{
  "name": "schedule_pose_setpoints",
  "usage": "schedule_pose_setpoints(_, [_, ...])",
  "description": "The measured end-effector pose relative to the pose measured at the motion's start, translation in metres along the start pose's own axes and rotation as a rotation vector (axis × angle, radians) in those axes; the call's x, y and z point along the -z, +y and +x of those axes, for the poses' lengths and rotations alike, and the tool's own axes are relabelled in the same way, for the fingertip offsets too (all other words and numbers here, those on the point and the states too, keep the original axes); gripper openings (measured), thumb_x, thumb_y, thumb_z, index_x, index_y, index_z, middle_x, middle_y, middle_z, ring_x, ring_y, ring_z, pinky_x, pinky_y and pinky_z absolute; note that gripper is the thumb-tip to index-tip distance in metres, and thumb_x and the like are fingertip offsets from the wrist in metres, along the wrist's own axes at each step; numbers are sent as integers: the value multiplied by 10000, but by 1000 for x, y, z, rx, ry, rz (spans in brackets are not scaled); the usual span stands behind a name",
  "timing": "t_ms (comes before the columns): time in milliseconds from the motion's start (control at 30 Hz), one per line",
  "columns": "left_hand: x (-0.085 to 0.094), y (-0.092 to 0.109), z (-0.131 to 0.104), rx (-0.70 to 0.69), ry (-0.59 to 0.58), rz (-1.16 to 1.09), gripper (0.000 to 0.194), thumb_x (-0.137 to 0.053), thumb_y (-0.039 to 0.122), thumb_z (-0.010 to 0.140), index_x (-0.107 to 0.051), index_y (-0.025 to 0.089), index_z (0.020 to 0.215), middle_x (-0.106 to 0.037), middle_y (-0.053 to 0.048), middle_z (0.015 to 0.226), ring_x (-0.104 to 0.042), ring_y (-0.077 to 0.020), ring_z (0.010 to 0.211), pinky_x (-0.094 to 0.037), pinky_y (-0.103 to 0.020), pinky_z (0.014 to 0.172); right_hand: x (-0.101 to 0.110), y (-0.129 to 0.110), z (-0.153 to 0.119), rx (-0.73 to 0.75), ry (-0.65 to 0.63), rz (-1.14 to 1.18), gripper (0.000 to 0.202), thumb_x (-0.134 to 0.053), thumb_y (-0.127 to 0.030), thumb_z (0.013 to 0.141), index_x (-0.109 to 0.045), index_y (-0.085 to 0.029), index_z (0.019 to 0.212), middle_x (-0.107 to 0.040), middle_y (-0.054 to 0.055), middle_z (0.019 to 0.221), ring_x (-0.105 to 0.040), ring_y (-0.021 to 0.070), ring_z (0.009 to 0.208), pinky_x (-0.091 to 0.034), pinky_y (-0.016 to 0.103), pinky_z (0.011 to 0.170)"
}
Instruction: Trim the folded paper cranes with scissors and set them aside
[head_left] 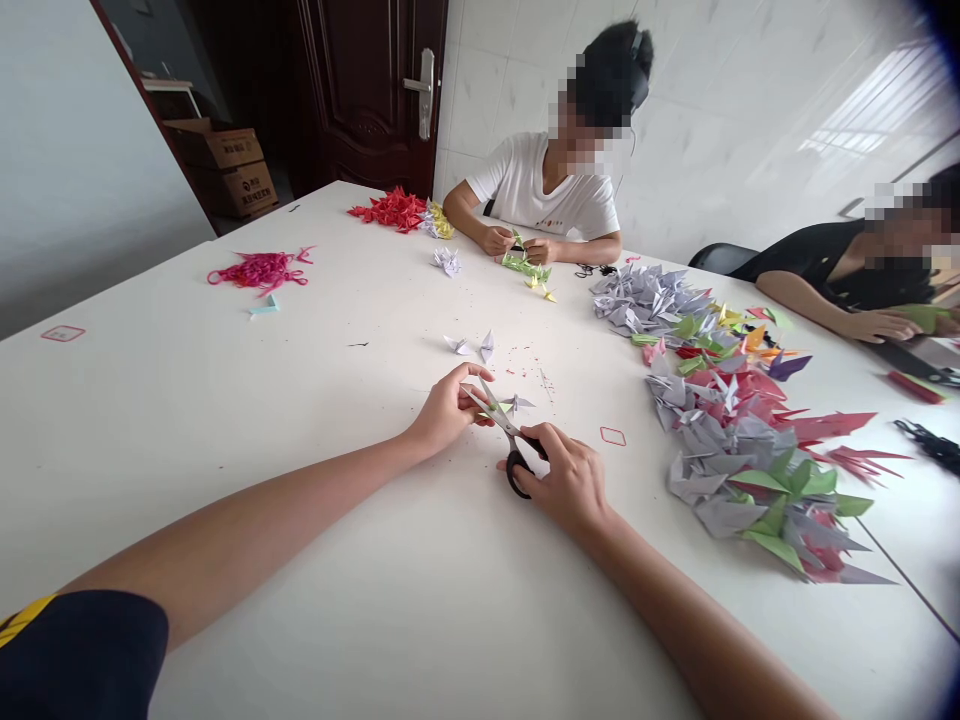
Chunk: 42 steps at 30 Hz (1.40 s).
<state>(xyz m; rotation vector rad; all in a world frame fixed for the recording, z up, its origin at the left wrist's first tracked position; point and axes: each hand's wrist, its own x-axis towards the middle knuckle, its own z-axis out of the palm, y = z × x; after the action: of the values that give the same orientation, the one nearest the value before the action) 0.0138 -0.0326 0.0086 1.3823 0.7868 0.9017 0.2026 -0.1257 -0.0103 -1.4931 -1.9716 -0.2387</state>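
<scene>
One pair of scissors (509, 426), metal blades parted, is well in from the left edge of the counter (360, 610). The right hand (568, 474), knuckles up, curls fingers through the black loops; the left hand (444, 408) pinches folded green paper (505, 408) between bent fingers. Spiky paper shapes (712, 440) heap near the right edge.

Around one pair of scissors (511, 428): two loose pale cranes (487, 347), eleven o'clock; two boxes (237, 188), ten; two co-workers (551, 200), twelve and two.
</scene>
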Motion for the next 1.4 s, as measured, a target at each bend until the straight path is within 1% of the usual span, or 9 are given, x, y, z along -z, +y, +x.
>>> schedule_pose_setpoints(100, [0,-1,1,-3,-6,-24,363,-622,93,734,-535,192,1073,-663,1,795,-700,-150,682,-559,-289,709,0,0,1,-14,-9,26,198,-663,-368,817,-638,-202,922,-716,33,804,-597,147,575,-328,252,512])
schedule_pose_setpoints(233, [2,-1,3,-1,4,-88,371,-644,103,721,-528,194,1062,-657,12,792,-682,-138,658,-534,-278,686,5,-3,5,-75,-62,87,233,-676,-386,816,-635,-215,969,-703,25,835,-604,149,613,-362,250,529])
schedule_pose_setpoints(367, [7,1,4,-25,107,-103,312,-674,161,748,-545,188,1032,-646,8,802,-674,-135,688,-505,-274,700,9,-2,7,-145,-51,232,276,-702,-395,794,-639,-218,995,-650,6,769,-549,138,593,-415,250,552])
schedule_pose_setpoints(467, [10,2,5,-46,173,-77,230,-678,206,760,-572,177,961,-644,-5,824,-682,-145,725,-486,-272,699,10,2,6,-200,-22,324,242,-697,-347,777,-653,-217,975,-600,-16,694,-493,128,555,-431,250,549])
schedule_pose_setpoints(600, [12,1,7,-64,221,-71,131,-675,225,752,-590,168,833,-635,-11,818,-670,-143,736,-478,-271,685,8,6,3,-238,-40,364,185,-624,-255,763,-670,-215,937,-601,-16,641,-495,131,561,-424,239,519])
schedule_pose_setpoints(733, [13,-2,9,-80,253,-101,104,-657,192,741,-577,173,804,-635,-5,780,-643,-133,726,-473,-268,675,6,7,2,-240,-53,360,199,-605,-230,741,-690,-209,920,-617,-14,627,-505,132,561,-427,235,513])
schedule_pose_setpoints(900, [14,-3,9,-89,248,-136,113,-648,151,717,-579,175,803,-628,3,749,-616,-121,699,-478,-272,680,6,8,2,-228,-71,354,194,-620,-253,723,-703,-206,892,-641,-4,658,-518,130,543,-435,247,522])
schedule_pose_setpoints(1100, [14,-3,10,-83,246,-165,119,-624,117,704,-585,171,802,-623,1,763,-619,-123,726,-500,-280,705,5,10,1,-262,-115,390,274,-559,-197,705,-712,-206,933,-654,-10,641,-549,141,568,-448,253,555])
schedule_pose_setpoints(1400, [15,-6,11,-84,210,-191,150,-653,139,692,-565,173,808,-647,11,738,-621,-112,701,-503,-279,731,6,10,4,-409,-213,532,254,-632,-239,695,-732,-202,925,-590,-29,594,-432,131,556,-416,258,566])
